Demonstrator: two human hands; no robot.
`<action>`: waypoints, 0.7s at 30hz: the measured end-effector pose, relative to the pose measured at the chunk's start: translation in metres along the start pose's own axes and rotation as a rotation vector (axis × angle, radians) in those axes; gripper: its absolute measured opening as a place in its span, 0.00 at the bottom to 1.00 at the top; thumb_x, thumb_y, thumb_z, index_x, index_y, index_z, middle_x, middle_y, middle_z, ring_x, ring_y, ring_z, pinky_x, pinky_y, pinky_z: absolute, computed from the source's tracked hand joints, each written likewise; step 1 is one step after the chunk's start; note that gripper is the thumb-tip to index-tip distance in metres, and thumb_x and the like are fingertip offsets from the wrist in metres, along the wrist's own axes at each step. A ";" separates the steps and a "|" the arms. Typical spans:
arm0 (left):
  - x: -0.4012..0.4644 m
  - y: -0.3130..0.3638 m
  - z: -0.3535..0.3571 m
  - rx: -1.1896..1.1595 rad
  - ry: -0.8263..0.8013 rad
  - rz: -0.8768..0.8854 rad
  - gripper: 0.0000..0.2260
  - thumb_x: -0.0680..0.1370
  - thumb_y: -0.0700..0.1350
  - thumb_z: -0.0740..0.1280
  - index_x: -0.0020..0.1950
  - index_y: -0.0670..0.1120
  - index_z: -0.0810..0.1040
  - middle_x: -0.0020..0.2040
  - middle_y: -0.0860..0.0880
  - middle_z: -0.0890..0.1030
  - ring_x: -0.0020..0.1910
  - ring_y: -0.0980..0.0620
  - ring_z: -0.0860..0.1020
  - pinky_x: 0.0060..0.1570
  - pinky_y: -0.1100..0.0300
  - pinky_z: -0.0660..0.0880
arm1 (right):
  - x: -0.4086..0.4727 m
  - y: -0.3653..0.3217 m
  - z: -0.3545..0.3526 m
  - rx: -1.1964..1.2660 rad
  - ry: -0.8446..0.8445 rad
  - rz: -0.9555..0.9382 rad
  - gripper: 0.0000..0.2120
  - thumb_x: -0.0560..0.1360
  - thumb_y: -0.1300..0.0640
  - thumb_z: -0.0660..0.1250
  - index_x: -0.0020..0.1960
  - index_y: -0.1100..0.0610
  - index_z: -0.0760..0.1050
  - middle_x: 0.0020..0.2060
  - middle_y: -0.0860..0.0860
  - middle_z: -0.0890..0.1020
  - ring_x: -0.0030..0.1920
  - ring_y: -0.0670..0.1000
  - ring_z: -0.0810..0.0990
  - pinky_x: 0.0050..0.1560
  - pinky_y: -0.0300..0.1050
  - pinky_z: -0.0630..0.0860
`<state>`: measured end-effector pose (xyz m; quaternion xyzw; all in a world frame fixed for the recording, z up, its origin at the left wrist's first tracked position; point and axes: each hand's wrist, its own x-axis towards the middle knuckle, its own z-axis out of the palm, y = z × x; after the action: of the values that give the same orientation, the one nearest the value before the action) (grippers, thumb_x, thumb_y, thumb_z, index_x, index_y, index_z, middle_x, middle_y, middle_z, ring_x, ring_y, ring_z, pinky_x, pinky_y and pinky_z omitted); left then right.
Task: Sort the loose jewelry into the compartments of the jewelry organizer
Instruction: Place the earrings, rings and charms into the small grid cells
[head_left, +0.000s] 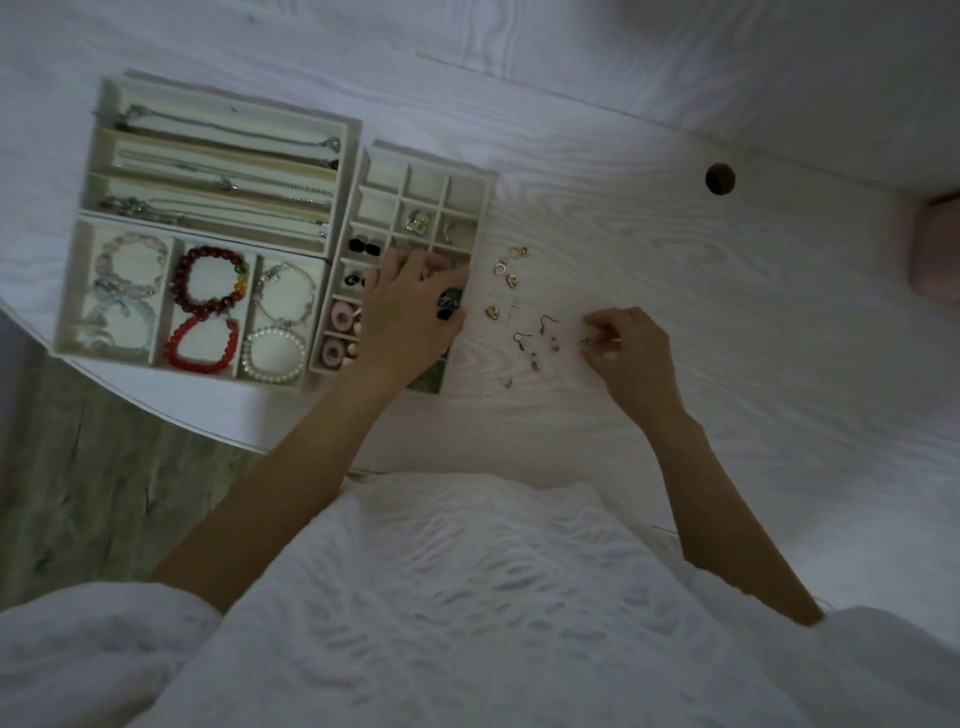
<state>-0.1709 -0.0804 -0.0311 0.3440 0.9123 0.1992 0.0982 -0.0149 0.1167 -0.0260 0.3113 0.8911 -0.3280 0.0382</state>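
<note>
Three cream organizer trays sit at the left of the white table. The small-compartment tray (483, 179) holds earrings and beads. My left hand (410, 312) lies over its lower right cells, fingers curled down into them; what it holds is hidden. Loose earrings (511, 270) and hook earrings (535, 338) lie on the table just right of that tray. My right hand (628, 340) rests on the table beside them, its fingertips pinching a small earring piece. The bracelet tray (70, 291) holds red, pearl and pale bead bracelets. The necklace tray (348, 124) holds chains.
The white wood-grain table (675, 260) has a round cable hole (720, 179) at the back right. A pink object (935, 244) sits at the right edge. The table's curved front edge runs lower left, with floor below. My white garment fills the bottom.
</note>
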 end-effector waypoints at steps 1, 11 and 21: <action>-0.001 0.000 0.001 -0.005 0.004 -0.007 0.16 0.71 0.47 0.71 0.58 0.47 0.81 0.52 0.43 0.79 0.53 0.38 0.73 0.50 0.46 0.69 | 0.000 0.003 -0.002 -0.008 0.010 0.029 0.12 0.71 0.67 0.70 0.54 0.61 0.79 0.50 0.57 0.78 0.44 0.49 0.77 0.53 0.43 0.76; -0.003 0.001 0.003 -0.012 0.010 -0.025 0.16 0.71 0.46 0.72 0.58 0.47 0.81 0.52 0.45 0.79 0.53 0.39 0.73 0.51 0.48 0.69 | 0.013 -0.017 -0.008 0.220 0.012 0.140 0.03 0.76 0.62 0.66 0.46 0.57 0.78 0.39 0.52 0.82 0.33 0.44 0.82 0.39 0.35 0.79; -0.002 -0.004 0.006 0.024 0.073 0.018 0.15 0.69 0.47 0.74 0.54 0.48 0.82 0.51 0.46 0.79 0.51 0.40 0.74 0.50 0.52 0.66 | 0.073 -0.090 0.011 0.210 -0.049 -0.128 0.03 0.72 0.61 0.71 0.43 0.55 0.78 0.36 0.43 0.79 0.36 0.35 0.76 0.40 0.26 0.70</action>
<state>-0.1697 -0.0827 -0.0376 0.3459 0.9144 0.2018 0.0590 -0.1273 0.0950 -0.0038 0.2478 0.8688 -0.4286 0.0060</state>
